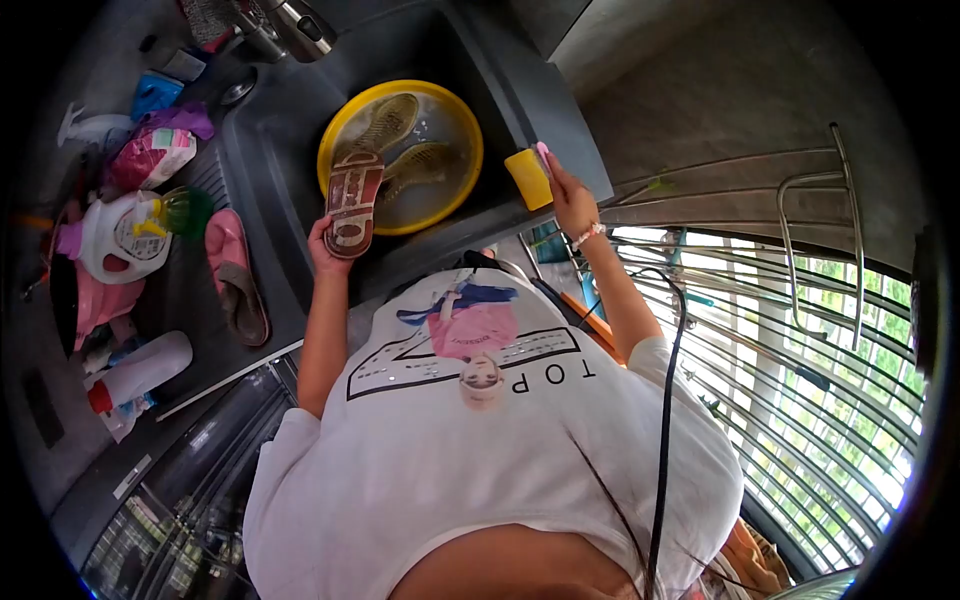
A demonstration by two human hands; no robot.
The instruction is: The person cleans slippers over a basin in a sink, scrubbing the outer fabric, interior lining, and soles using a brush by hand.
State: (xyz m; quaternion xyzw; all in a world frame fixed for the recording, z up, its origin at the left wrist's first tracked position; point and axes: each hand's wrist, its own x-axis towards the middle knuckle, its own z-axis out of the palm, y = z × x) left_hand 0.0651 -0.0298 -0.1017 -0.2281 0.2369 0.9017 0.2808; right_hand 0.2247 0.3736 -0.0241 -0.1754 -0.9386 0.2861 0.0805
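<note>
Sandal (353, 200): gripped by left hand (325, 250), sole up at basin (478, 150) rim, likely so drips fall in. Yellow pad (527, 181): gripped by right hand (575, 202), over sink (545, 112) edge, leaving sole visible.

The person wears a white short-sleeved T-shirt (480, 480), its front printed with a figure (472, 328) in pink, a black-outlined frame and large black letters (558, 375). A pale beaded bracelet (588, 236) circles the right wrist (597, 246); a black cable (664, 440) crosses the shirt.
</note>
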